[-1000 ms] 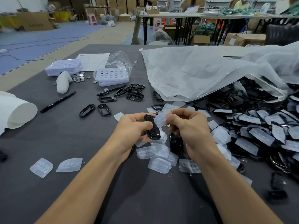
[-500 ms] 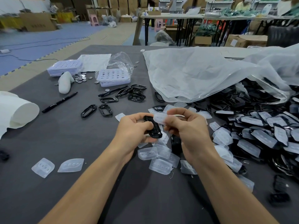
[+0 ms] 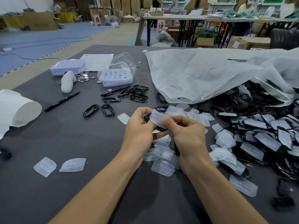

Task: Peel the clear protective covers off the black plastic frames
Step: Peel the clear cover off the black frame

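My left hand (image 3: 139,131) grips a black plastic frame (image 3: 146,118) above the grey table; most of the frame is hidden by my fingers. My right hand (image 3: 186,133) pinches a clear cover (image 3: 156,118) that lies across the frame's top. Peeled clear covers (image 3: 161,160) lie heaped under my hands. Bare black frames (image 3: 111,100) lie in a loose group to the upper left. A big pile of covered frames (image 3: 262,139) fills the right side.
A large clear plastic bag (image 3: 202,75) drapes over the back of the pile. Two lilac trays (image 3: 115,77), coin cells, a black pen (image 3: 62,101), a white paper roll (image 3: 19,109) and two loose covers (image 3: 45,166) lie on the left.
The clear cover has come up off the frame's upper end and now lies across it in my right fingers. Both hands have risen slightly over the heap.
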